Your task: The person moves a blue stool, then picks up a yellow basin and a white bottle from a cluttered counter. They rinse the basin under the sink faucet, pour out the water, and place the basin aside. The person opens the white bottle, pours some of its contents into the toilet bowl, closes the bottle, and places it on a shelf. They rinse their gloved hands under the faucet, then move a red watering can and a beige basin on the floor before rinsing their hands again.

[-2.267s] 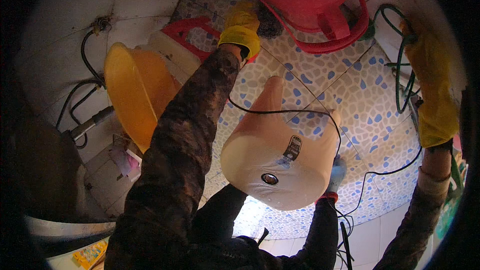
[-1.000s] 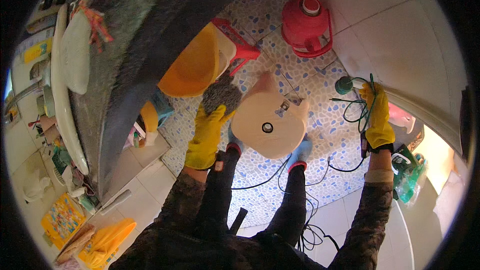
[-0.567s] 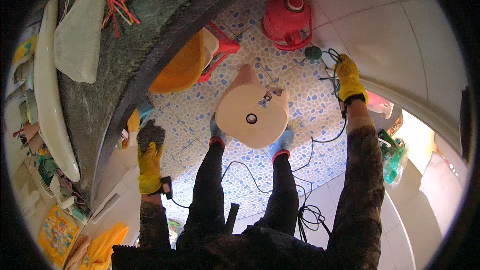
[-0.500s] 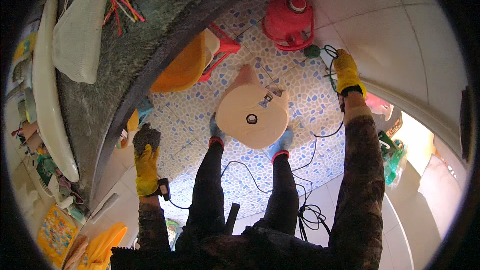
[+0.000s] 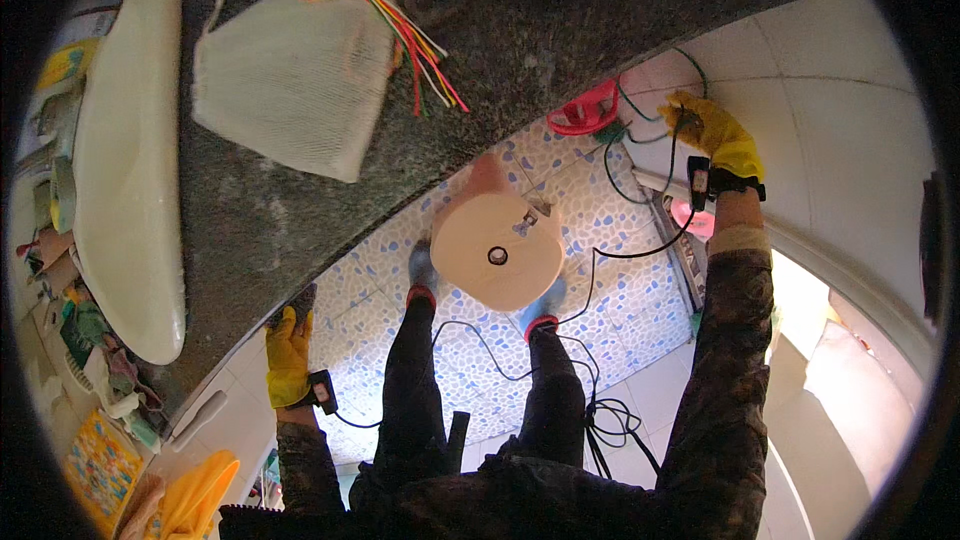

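My left hand (image 5: pixel 289 360), in a yellow rubber glove, is closed around a dark, wiry scouring pad (image 5: pixel 302 300) beside the counter's edge; the pad is partly lost against the dark stone. Out to the right, near the white tiled wall, my right hand (image 5: pixel 716 136) wears a matching glove. Its fingers are bent round a thin green cord (image 5: pixel 706 80), which loops down toward the floor. A dark green clump (image 5: pixel 608 132) hangs on that cord beside a red plastic item (image 5: pixel 588 108), mostly hidden by the counter.
A dark stone counter (image 5: pixel 480 50) fills the upper left, bearing a white mesh bag (image 5: pixel 295 90) with coloured strings and a long white basin (image 5: pixel 130 170). A beige rounded fixture (image 5: pixel 480 275) with a drain hole stands between my feet. Black cables (image 5: pixel 610 425) trail over the patterned floor.
The view has shifted, so the counter covers more of the floor and hides the orange basin and most of the red container. My right hand has turned inward, still with the cord.
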Action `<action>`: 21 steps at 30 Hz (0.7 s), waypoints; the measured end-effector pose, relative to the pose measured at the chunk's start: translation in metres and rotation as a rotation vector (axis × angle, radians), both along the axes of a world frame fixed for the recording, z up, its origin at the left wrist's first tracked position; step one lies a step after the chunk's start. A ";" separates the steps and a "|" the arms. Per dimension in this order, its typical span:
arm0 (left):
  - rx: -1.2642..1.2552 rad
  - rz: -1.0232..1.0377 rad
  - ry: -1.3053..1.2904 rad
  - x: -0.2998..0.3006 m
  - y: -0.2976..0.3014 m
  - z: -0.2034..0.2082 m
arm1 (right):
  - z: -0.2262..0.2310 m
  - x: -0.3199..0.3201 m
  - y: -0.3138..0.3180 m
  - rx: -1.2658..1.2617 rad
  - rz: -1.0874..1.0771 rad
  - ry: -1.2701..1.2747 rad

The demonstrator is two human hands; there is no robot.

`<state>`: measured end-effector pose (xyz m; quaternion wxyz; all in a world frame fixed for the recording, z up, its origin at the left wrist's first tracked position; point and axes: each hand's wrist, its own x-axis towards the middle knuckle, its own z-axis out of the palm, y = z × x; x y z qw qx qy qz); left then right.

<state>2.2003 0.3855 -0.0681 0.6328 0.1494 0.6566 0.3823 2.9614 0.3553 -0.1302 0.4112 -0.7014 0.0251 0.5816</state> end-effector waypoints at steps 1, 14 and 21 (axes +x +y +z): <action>-0.010 0.036 0.003 0.002 0.000 0.004 | 0.009 -0.003 0.005 0.225 0.210 -0.123; 0.127 -0.029 0.017 0.006 0.012 0.060 | -0.080 -0.004 0.013 0.148 0.584 -1.038; 0.220 -0.198 0.008 0.006 0.011 0.093 | -0.006 -0.054 -0.071 0.569 0.065 -0.761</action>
